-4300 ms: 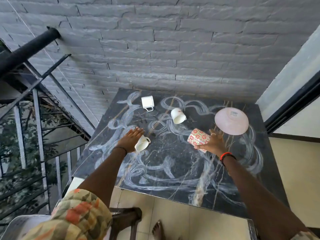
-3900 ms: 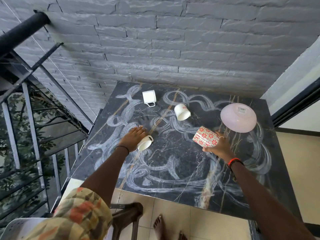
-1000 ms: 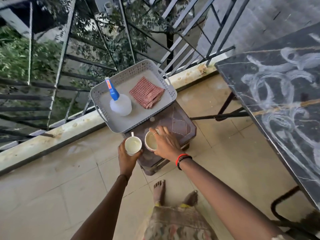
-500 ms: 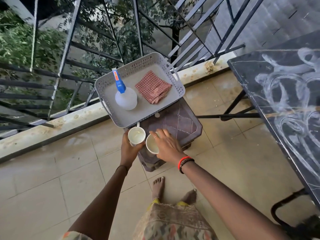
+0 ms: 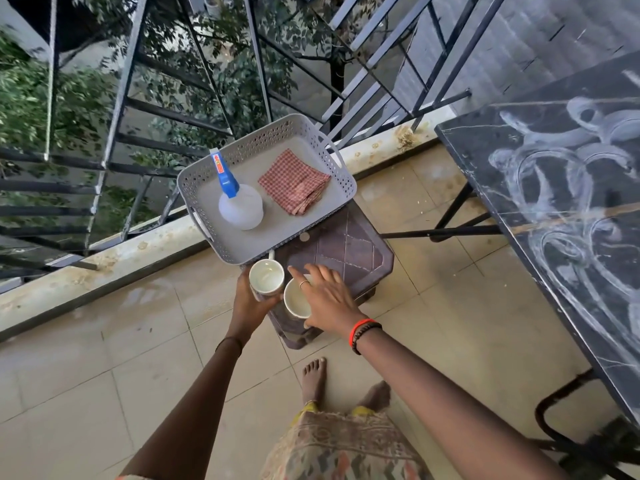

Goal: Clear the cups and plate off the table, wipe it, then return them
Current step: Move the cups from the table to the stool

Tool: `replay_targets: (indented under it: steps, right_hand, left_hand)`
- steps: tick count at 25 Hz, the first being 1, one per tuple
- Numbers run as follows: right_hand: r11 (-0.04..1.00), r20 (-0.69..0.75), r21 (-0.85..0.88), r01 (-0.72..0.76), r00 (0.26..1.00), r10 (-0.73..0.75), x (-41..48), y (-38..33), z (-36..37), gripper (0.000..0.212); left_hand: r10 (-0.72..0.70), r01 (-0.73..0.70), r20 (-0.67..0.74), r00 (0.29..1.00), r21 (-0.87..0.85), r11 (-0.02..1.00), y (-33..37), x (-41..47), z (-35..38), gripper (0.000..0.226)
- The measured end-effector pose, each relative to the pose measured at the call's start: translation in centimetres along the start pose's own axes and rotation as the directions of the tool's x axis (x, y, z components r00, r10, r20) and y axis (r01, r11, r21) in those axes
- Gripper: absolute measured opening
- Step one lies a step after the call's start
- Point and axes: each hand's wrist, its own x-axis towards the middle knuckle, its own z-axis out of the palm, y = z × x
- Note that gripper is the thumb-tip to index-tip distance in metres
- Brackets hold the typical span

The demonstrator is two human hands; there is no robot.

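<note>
clearing step, i'd say. left hand (image 5: 251,308) is wrapped round the left cup (image 5: 266,279). right hand (image 5: 330,303) is clamped on the right cup (image 5: 297,301), fingers across its far rim. both cups are upright, side by side over the stool's (image 5: 346,251) near corner, can't tell if they're down yet. just behind, the tray (image 5: 347,181) holds a spray bottle (image 5: 240,206) and cloth (image 5: 294,186). next: seat both on bare stool top, let go, then back to the smeared surface (image 5: 554,209) on the right.

Grey perforated basket (image 5: 249,240) atop a brown plastic stool (image 5: 346,251), black metal railing (image 5: 119,98) and leafy trees (image 5: 20,98) behind.
</note>
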Motion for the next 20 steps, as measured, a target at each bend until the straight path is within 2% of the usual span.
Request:
replay_targets:
  steps: [3,5,8,12,15,17,20]
  right_hand:
    - [0.999,0.018,0.04,-0.014,1.0,0.013,-0.2,0.4,-1.0,0.117]
    - [0.996,0.028,0.088,-0.031,0.999,0.029,-0.3,0.7,-1.8,0.12]
    - [0.974,0.002,0.206,-0.096,0.995,0.098,-1.1,1.0,-3.6,0.117]
    - [0.86,-0.107,0.46,-0.221,0.948,0.301,-3.1,2.9,-7.2,0.101]
    - [0.75,-0.237,0.606,-0.265,0.84,0.488,-5.4,5.8,-9.8,0.088]
    - [0.66,-0.312,0.698,-0.278,0.712,0.629,-7.4,7.9,-10.9,0.079]
    - [0.55,-0.355,0.787,-0.28,0.524,0.774,-10.8,11.5,-12.2,0.069]
  left_hand:
    - [-0.076,0.077,-0.027,0.997,0.034,0.996,-0.3,-2.4,-0.7,0.079]
    - [-0.089,0.098,-0.153,0.984,0.048,0.994,-0.3,-5.1,-1.1,0.064]
    - [0.002,0.007,-0.318,0.948,0.027,1.0,0.9,-8.6,-2.0,0.042]
    - [0.128,-0.134,-0.394,0.91,0.011,0.991,5.4,-7.7,-3.0,0.032]
    - [0.215,-0.247,-0.374,0.902,-0.039,0.968,10.8,-4.9,-1.9,0.025]
    - [0.312,-0.343,-0.315,0.896,-0.046,0.938,14.7,-3.6,0.0,0.024]
    - [0.453,-0.464,-0.137,0.881,-0.067,0.883,20.4,-2.7,4.2,0.027]
